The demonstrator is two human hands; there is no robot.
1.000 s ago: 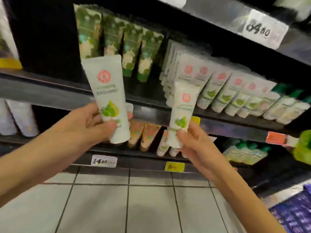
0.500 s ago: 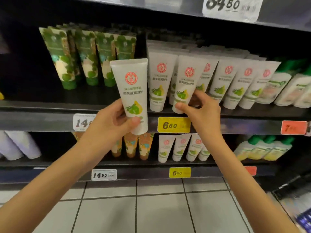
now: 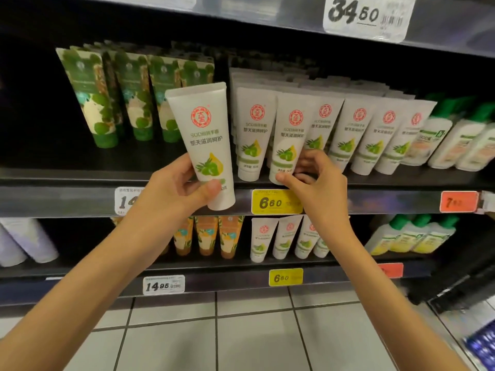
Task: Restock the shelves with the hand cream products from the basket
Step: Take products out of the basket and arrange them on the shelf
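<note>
Holding white tube point(image 3: 205, 135) in left grip point(image 3: 171, 191) before shelf point(image 3: 67, 202); pinching base of shelved tube point(image 3: 289, 135) with right grip point(image 3: 318, 183)

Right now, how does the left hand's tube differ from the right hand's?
The held tube is off the shelf, gripped by the left hand; the shelf tube stands on it, pinched by the right hand. The held tube tips left; the shelf tube leans right. Both are white with red badges.
</note>
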